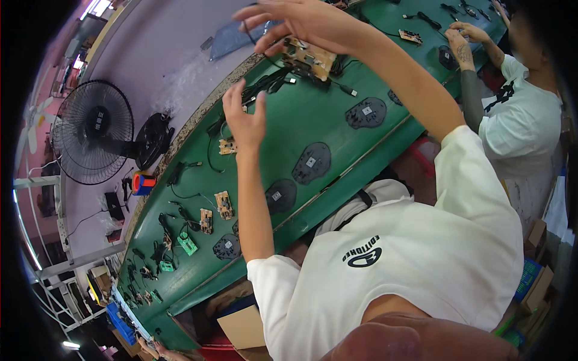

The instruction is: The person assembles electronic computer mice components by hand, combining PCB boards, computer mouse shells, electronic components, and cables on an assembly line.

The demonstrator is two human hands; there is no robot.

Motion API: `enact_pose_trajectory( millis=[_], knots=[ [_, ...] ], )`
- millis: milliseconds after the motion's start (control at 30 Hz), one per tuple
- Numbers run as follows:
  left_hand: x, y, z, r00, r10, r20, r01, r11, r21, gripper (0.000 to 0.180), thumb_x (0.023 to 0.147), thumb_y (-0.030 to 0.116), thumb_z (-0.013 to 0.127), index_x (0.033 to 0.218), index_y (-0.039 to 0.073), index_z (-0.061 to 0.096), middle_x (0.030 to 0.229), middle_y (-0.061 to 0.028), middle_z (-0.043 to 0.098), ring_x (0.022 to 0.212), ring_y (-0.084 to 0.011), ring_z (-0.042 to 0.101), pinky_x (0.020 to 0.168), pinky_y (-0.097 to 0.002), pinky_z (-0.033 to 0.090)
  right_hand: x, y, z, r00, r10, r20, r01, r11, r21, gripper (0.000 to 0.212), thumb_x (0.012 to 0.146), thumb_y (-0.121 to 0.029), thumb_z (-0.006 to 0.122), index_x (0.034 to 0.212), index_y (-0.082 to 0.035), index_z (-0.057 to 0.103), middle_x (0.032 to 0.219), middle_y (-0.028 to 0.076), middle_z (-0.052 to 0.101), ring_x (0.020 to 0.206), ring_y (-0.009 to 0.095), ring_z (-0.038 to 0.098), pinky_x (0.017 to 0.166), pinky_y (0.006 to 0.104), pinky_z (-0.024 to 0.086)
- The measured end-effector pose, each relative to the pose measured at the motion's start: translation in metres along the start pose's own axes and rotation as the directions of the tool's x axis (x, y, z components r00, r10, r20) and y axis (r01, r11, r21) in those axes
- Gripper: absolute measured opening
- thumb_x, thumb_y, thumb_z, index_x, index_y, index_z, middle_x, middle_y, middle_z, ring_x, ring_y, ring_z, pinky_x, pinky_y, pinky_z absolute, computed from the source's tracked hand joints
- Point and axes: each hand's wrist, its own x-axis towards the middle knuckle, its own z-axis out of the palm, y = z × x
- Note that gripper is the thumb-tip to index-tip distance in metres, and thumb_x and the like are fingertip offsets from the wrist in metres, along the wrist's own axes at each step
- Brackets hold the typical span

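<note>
My right hand (301,25) is raised at the far side of the green belt, its fingers around a black cable that curves down from them. Below that hand sits a stack of tan circuit boards (308,59). To its left is my left hand (244,120), open, thumb and fingers apart and nothing seen in it. A bundle of black cables (271,84) lies just beyond the left fingers. Close to the left wrist rests a small tan circuit board (227,146). Dark rounded plates (312,162) lie in a row along the near side.
More boards with cables (224,204) and green boards (188,243) are spread to the left. A black fan (96,129) and an orange-and-blue roll (143,183) stand past the belt's far edge. On the right, a co-worker's hands (463,45) work over the belt.
</note>
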Motion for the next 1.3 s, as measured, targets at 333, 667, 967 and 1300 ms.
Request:
enact_pose_trajectory(
  millis=[333, 667, 967, 1300],
  knots=[
    [0.008, 0.017, -0.028, 0.957, -0.255, 0.141, 0.259, 0.526, -0.81, 0.019, 0.095, 0.004, 0.064, 0.112, -0.005, 0.067, 0.097, -0.0056, 0.069, 0.083, -0.0106, 0.063, 0.078, -0.024, 0.05, -0.017, 0.017, 0.024, 0.975, 0.221, -0.04, -0.198, 0.763, -0.615, 0.052, 0.103, -0.049, 0.048, 0.125, -0.004, 0.064, 0.104, 0.006, 0.065, 0.063, 0.008, 0.058, 0.058, 0.0218, 0.047],
    [0.005, 0.071, -0.009, 0.933, -0.186, 0.308, 0.335, 0.759, -0.558, 0.019, 0.094, 0.011, 0.067, 0.104, -0.005, 0.07, 0.069, 0.0048, 0.052, 0.063, -0.003, 0.042, 0.055, -0.0223, 0.034, -0.068, 0.118, -0.025, 0.946, 0.315, -0.082, -0.314, 0.821, -0.477, 0.045, 0.101, -0.047, 0.055, 0.103, -0.004, 0.068, 0.089, 0.005, 0.064, 0.079, 0.015, 0.064, 0.071, 0.0296, 0.05],
    [0.0, 0.068, 0.0, 0.922, -0.243, 0.302, 0.384, 0.671, -0.634, 0.021, 0.092, 0.015, 0.07, 0.103, -0.003, 0.073, 0.067, 0.0063, 0.055, 0.057, 0.0008, 0.039, 0.05, -0.0202, 0.029, -0.1, 0.147, -0.028, 0.988, 0.059, -0.145, -0.155, 0.475, -0.866, 0.04, 0.08, -0.021, 0.075, 0.114, -0.004, 0.063, 0.114, 0.013, 0.063, 0.111, 0.032, 0.06, 0.096, 0.0421, 0.048],
    [0.0, 0.07, -0.013, 0.927, -0.194, 0.32, 0.346, 0.771, -0.535, 0.021, 0.097, 0.018, 0.068, 0.104, -0.001, 0.071, 0.071, 0.0065, 0.056, 0.061, -0.0012, 0.042, 0.053, -0.0198, 0.03, -0.098, 0.154, -0.029, 0.986, 0.16, -0.048, -0.134, 0.589, -0.797, 0.046, 0.085, -0.019, 0.069, 0.13, -0.009, 0.059, 0.114, 0.011, 0.068, 0.114, 0.026, 0.062, 0.092, 0.0404, 0.051]
  ],
)
